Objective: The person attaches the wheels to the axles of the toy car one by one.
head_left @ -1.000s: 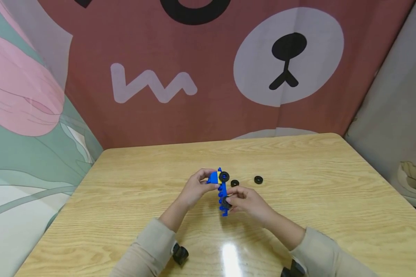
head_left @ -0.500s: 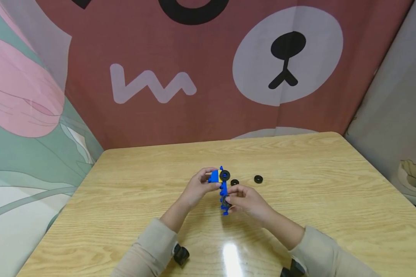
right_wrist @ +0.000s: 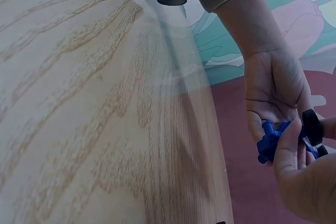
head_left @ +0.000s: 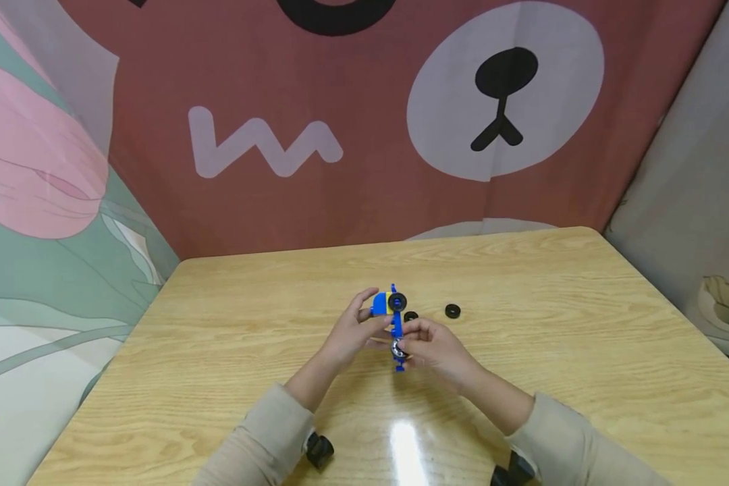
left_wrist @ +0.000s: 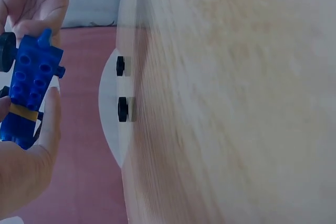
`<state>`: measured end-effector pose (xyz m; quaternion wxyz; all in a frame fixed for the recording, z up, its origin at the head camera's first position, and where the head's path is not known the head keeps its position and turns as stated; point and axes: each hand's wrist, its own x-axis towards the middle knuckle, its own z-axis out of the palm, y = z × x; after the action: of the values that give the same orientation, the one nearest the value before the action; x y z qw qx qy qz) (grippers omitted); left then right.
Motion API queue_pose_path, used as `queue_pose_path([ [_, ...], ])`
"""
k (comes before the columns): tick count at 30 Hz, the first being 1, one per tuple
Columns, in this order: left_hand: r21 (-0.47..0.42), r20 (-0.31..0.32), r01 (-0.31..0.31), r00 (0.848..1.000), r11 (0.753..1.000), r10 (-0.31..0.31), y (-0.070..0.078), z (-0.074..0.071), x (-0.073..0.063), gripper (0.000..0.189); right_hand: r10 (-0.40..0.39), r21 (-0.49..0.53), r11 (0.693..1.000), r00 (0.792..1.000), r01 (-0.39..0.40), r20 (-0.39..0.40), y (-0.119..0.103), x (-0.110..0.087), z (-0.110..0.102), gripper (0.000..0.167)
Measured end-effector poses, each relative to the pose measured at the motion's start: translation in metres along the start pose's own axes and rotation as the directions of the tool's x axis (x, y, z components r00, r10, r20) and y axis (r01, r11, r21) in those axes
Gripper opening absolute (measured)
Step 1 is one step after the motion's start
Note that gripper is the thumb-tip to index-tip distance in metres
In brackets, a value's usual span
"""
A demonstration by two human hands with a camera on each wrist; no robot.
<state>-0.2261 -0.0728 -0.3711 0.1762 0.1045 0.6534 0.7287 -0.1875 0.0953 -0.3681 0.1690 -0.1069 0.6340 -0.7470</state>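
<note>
A blue toy truck (head_left: 397,325) with a yellow band is held up over the table, its long side facing me. My left hand (head_left: 351,332) grips it round the cab end. One black wheel (head_left: 397,302) sits at that end. At the near end, my right hand (head_left: 440,351) pinches another wheel (head_left: 396,348) against the truck's side, fingers partly covering it. Studs show along the truck (left_wrist: 32,77) in the left wrist view, where a black tyre (left_wrist: 6,52) stands out at its side. In the right wrist view, fingers hide much of the truck (right_wrist: 270,144).
Two loose black tyres lie on the wooden table (head_left: 219,351) beyond the hands: one tyre (head_left: 452,311) to the right, another tyre (head_left: 410,316) close behind the right hand. A curtain with a bear print (head_left: 267,209) hangs behind the table.
The truck has shifted slightly right and away, and has turned a little. The left fingers have moved further along it. The right hand stays at the near wheel, whose lighter centre now shows.
</note>
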Motion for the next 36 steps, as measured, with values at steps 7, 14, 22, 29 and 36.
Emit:
queue_pose_path([
  [7, -0.125, 0.166, 0.098, 0.983, 0.987, -0.077, 0.003, 0.001, -0.007, 0.063, 0.000, 0.022, 1.000, 1.000, 0.000, -0.025, 0.001, 0.002, -0.002, 0.024],
  [14, -0.193, 0.276, 0.143, 0.957, 0.971, -0.086, 0.001, 0.000, -0.008, 0.084, -0.013, 0.055, 0.998, 0.999, 0.015, -0.040, 0.001, 0.001, -0.003, 0.022],
  [22, -0.202, 0.308, 0.140, 0.949, 0.969, -0.073, 0.000, -0.001, -0.008, 0.083, -0.010, 0.042, 0.999, 1.000, 0.011, -0.030, 0.002, 0.001, -0.005, 0.024],
  [29, -0.180, 0.307, 0.145, 0.948, 0.973, -0.085, 0.001, 0.000, -0.009, 0.085, -0.029, 0.080, 0.996, 0.999, 0.027, 0.028, 0.004, -0.001, -0.011, 0.024],
  [36, -0.154, 0.298, 0.122, 0.952, 0.980, -0.072, 0.002, 0.001, -0.009, 0.084, -0.055, 0.154, 0.987, 0.995, 0.042, 0.083, 0.004, -0.003, -0.015, 0.021],
])
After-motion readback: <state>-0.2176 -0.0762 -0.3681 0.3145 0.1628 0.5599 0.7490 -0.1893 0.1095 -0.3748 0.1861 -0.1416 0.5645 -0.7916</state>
